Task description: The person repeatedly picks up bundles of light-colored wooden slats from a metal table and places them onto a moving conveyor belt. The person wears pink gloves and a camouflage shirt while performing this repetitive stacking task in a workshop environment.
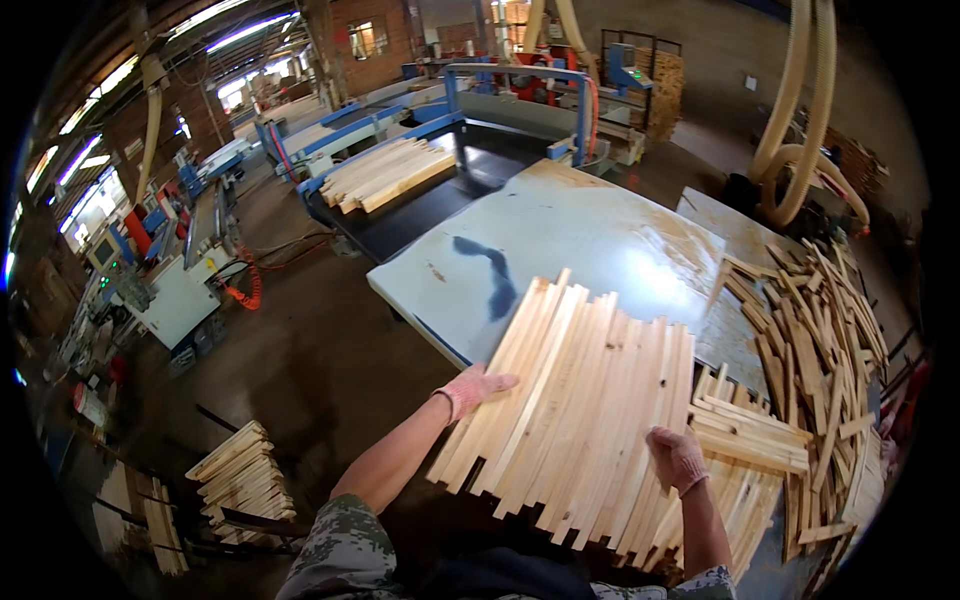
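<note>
A wide row of pale wooden strips (590,400), laid side by side with uneven ends, is squeezed between my two gloved hands. My left hand (478,390) grips its left edge, the thumb lying over the top. At the right edge my right hand (677,460) is closed on the strips, its fingers partly hidden. The far ends of the row overlap the near edge of a pale, glossy tabletop (590,225); whether they rest on it I cannot tell. More stacked strips (750,435) lie beside and below my right hand.
Beyond the tabletop, another batch of strips (385,175) lies on a black machine bed (430,215) under a blue frame (520,70). A heap of loose sticks (820,350) is at the right. A strip stack (243,480) stands low left. Ribbed hoses (800,110) hang far right.
</note>
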A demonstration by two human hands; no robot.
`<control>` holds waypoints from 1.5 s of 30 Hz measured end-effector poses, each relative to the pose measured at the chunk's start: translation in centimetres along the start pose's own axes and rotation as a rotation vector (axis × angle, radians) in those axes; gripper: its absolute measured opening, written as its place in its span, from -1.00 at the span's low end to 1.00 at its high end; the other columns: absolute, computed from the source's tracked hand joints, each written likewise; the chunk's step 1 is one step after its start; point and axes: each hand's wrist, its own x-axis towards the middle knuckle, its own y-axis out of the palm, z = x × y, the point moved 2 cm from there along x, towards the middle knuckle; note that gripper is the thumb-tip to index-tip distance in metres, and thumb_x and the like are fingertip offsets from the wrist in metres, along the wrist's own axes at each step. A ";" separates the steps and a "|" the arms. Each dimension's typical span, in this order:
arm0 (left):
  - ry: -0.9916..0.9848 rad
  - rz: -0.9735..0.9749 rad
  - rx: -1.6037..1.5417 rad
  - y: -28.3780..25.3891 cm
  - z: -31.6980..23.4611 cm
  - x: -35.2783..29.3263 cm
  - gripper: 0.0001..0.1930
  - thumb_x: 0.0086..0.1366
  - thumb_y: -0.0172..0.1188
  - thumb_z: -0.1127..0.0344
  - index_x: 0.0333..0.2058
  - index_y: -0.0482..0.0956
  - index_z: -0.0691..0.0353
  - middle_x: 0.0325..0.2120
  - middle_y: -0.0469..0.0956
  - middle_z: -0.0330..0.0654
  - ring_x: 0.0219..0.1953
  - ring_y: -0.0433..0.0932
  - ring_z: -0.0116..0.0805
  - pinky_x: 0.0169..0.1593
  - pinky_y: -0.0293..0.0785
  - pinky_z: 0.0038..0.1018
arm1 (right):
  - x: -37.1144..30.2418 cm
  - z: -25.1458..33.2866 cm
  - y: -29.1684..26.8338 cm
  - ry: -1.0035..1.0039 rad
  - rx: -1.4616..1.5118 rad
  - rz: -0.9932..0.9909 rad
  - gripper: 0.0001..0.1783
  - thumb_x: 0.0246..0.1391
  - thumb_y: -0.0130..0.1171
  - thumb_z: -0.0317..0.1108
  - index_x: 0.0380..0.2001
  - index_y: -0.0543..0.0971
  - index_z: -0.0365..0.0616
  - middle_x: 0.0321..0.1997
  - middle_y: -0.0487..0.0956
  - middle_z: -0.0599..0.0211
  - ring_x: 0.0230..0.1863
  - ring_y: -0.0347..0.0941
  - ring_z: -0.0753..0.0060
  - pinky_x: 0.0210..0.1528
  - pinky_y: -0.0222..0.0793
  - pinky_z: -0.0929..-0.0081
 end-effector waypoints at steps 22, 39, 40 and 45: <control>0.250 -0.296 1.030 -18.8 -21.8 32.0 0.12 0.23 0.20 -0.51 0.58 0.12 0.07 0.54 0.11 0.21 0.55 0.13 0.22 0.55 0.06 0.04 | 32.2 2.1 29.8 -0.125 0.322 -0.290 -0.47 0.19 0.33 -0.65 0.19 0.41 -0.23 -0.15 0.60 0.30 -0.15 0.62 0.35 -0.05 0.70 0.33; 0.344 -0.401 1.239 -51.8 -26.1 53.5 -0.01 0.46 -0.11 -0.46 0.61 0.00 0.12 0.64 -0.13 0.13 0.66 -0.19 0.15 0.64 -0.42 0.04 | 51.8 1.5 67.5 -0.105 0.118 -0.293 -0.42 0.17 0.44 -0.39 0.20 0.45 -0.27 -0.05 0.69 0.13 -0.09 0.66 0.28 -0.06 0.67 0.22; 0.347 -0.406 1.231 -53.0 -26.2 54.2 -0.02 0.47 -0.11 -0.45 0.61 0.01 0.11 0.63 -0.11 0.12 0.66 -0.18 0.15 0.64 -0.42 0.03 | 52.6 1.5 68.4 -0.095 0.054 -0.334 -0.40 0.17 0.45 -0.38 0.21 0.45 -0.27 -0.04 0.69 0.13 -0.08 0.66 0.27 -0.05 0.66 0.20; 0.612 -0.386 1.277 -53.3 -23.6 58.2 -0.10 0.48 -0.06 -0.39 0.59 0.11 0.04 0.61 0.00 0.11 0.65 -0.11 0.12 0.64 -0.29 0.00 | 53.3 2.9 70.3 0.004 -0.347 -0.317 -0.17 0.19 0.47 -0.06 0.34 0.38 -0.32 0.12 0.66 0.03 0.10 0.64 0.09 0.21 0.56 0.13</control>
